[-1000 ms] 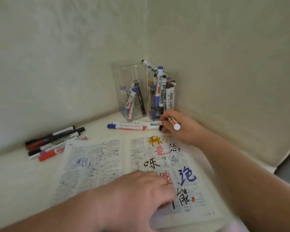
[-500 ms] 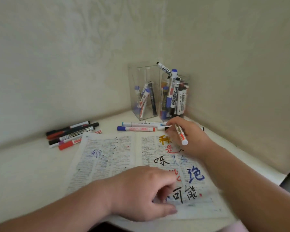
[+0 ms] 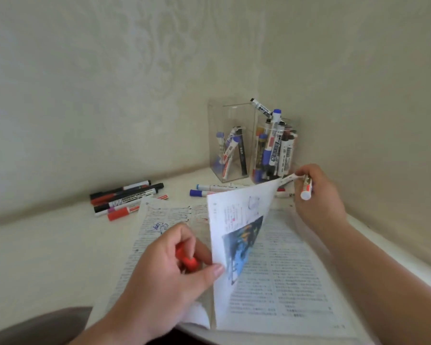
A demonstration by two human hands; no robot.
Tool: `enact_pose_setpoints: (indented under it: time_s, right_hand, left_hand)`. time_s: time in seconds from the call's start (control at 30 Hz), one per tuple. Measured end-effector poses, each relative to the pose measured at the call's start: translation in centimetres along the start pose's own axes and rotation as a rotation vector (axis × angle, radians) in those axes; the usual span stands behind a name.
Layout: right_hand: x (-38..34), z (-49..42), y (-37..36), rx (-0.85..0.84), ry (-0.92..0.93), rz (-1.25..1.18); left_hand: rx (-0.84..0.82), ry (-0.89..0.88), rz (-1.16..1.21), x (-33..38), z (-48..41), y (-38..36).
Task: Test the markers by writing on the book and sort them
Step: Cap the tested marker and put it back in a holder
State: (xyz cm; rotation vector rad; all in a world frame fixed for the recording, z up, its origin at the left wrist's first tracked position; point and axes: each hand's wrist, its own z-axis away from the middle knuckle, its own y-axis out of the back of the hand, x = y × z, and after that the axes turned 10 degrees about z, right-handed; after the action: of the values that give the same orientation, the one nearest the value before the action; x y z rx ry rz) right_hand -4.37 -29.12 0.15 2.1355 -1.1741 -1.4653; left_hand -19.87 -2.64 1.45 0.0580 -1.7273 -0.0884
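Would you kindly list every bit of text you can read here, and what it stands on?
"WHITEBOARD", likely: on the black marker left of the book.
Book print: too small to read.
Blue scribble on the left page: illegible.
Labels on the markers in the clear holders: blurred.

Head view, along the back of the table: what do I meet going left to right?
In order: pile of black and red markers lying flat → clear square plastic holder → clear round plastic holder packed with markers → right hand gripping a white red-labelled marker.
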Motion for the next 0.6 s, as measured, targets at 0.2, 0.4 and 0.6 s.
enact_pose_setpoints:
  time_s: [0.2,0.4,0.6]
  right_hand:
    - [-3.1,1.9,-1.2,-0.357,0.326,-0.014]
    - [-7.4,3.8,-2.1,-0.766,0.631,0.259]
    - [-8.3,6.0,-4.3,-0.831,0.659,0.333]
  left_hand:
    - [0.255,0.080,0.085,-1.4,3.6,1.8]
    - [0.568,-0.102,0.042,-1.0,4.7,7.4]
    - [0.583,-0.432,-0.299,2.3,-0.4,12.4]
